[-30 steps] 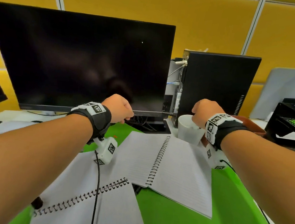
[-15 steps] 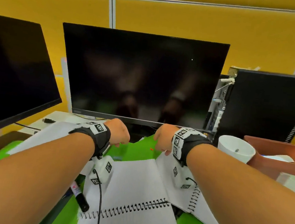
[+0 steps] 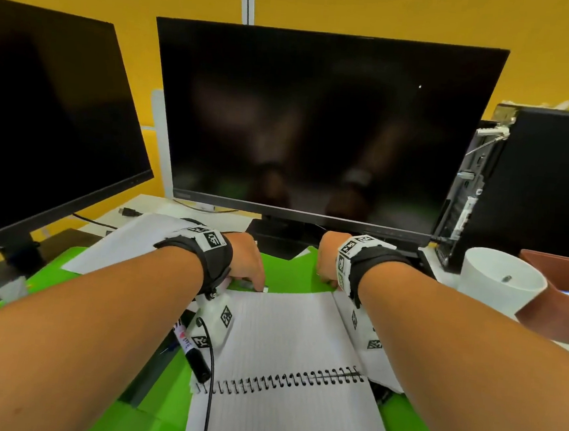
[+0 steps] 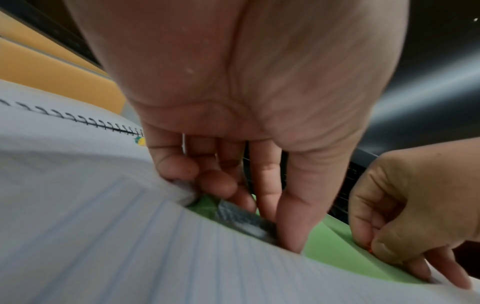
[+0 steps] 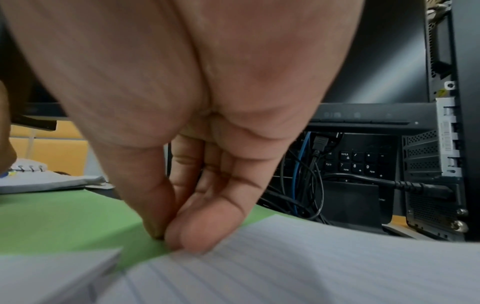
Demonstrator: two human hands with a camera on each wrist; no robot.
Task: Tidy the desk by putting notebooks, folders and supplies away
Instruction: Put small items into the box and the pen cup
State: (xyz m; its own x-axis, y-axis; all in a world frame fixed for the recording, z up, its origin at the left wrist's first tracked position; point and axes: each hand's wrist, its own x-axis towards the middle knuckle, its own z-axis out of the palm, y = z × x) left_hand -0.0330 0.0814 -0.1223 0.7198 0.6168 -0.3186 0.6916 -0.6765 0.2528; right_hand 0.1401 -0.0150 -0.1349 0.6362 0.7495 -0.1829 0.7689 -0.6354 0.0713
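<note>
An open spiral notebook [image 3: 286, 335] with lined pages lies on the green mat [image 3: 157, 393] in front of me. My left hand [image 3: 250, 274] is at its far left edge. Seen from the left wrist, that hand [image 4: 233, 205] curls its fingers over the edge of the page stack [image 4: 130, 236], with a grey patterned layer showing under the fingertips. My right hand [image 3: 324, 270] is at the far right corner, where thumb and forefinger [image 5: 166, 236] pinch the edge of a lined page [image 5: 285, 267]. A second open notebook [image 3: 377, 361] lies partly under my right wrist.
A black marker [image 3: 195, 355] lies left of the notebook, and a third notebook [image 3: 136, 240] at the back left. Two dark monitors [image 3: 318, 125] [image 3: 44, 118] stand behind, a PC tower [image 3: 536, 189] to the right. A white cup [image 3: 500, 285] and a brown tray [image 3: 561, 298] sit at the right.
My right hand moved left from beside the white cup to the notebook's far edge. Both hands dropped onto that edge and closed on the pages. My view turned left.
</note>
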